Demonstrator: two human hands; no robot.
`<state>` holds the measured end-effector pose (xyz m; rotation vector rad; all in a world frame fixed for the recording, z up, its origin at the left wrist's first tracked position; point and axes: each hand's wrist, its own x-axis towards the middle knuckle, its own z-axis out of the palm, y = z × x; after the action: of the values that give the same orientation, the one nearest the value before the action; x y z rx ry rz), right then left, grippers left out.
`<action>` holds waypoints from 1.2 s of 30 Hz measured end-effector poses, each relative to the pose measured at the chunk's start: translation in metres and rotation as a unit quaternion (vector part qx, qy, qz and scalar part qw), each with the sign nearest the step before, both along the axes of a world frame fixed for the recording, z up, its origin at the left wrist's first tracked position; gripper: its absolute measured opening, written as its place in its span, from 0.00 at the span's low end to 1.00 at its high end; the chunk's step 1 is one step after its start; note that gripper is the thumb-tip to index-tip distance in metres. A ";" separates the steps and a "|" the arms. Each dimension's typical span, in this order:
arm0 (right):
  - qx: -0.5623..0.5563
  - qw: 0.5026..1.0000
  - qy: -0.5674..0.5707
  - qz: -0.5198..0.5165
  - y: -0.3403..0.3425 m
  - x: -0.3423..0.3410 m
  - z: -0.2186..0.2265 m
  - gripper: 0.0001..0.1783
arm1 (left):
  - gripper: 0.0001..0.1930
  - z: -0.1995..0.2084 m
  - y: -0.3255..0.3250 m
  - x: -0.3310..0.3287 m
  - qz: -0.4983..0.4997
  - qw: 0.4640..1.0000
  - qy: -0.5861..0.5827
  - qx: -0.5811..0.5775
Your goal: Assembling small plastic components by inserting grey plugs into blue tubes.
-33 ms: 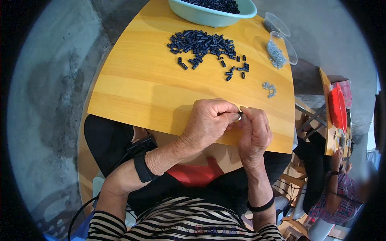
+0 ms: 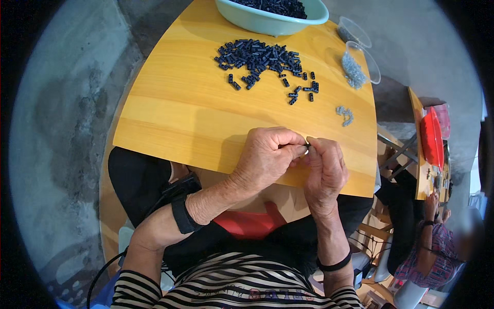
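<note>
Nothing visibly shifted since earlier frame. Left hand (image 2: 268,156) pinches black part (image 2: 308,146) over table's (image 2: 164,113) near side, long axis mostly hidden; right hand (image 2: 326,170) adjoins its right end, grip unclear.

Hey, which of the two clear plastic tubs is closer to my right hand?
The lower tub in the picture, holding pale silvery pieces; the upper tub sits farther away, beside the teal basin.

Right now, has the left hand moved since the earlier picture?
No, I see no shift: the left hand is in the same place against the wooden table's near edge.
</note>
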<state>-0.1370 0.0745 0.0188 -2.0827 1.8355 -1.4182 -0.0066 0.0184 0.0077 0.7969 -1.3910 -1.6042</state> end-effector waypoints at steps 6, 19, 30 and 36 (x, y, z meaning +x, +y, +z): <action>0.041 0.997 -0.071 0.011 0.008 -0.003 -0.007 0.12 | 0.05 -0.002 -0.004 0.001 -0.029 0.999 -0.011 0.012; 0.084 0.966 -0.240 0.039 0.012 0.001 -0.010 0.18 | 0.06 0.013 -0.015 0.013 -0.127 0.984 0.014 0.121; 0.031 0.986 -0.163 0.025 0.012 -0.001 -0.007 0.17 | 0.11 0.010 -0.024 0.020 -0.209 0.962 0.034 0.173; 0.049 0.988 -0.146 0.026 0.013 -0.001 -0.007 0.18 | 0.13 0.017 -0.027 0.024 -0.225 0.963 -0.011 0.145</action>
<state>-0.1382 0.0879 0.0119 -1.7534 1.6879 -1.4938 0.0179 -0.0086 0.0245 0.6934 -1.4421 -2.1950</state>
